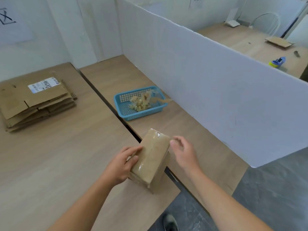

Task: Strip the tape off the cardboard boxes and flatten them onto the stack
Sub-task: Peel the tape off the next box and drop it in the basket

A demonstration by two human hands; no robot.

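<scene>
A stack of flattened cardboard (36,102) lay far left on the tabletop (66,155). The left grip (122,165) curled round the taped cardboard box's (150,159) left side. Beyond, a blue basket (133,116) held crumpled tape scraps (141,101). The right grip (183,152) hovered loosely open beside the box's far corner.

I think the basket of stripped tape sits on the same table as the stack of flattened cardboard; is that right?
Not quite. The head view shows the basket of stripped tape on the right-hand table, across the gap from the left-hand table, where the stack of flattened cardboard lies.
</scene>
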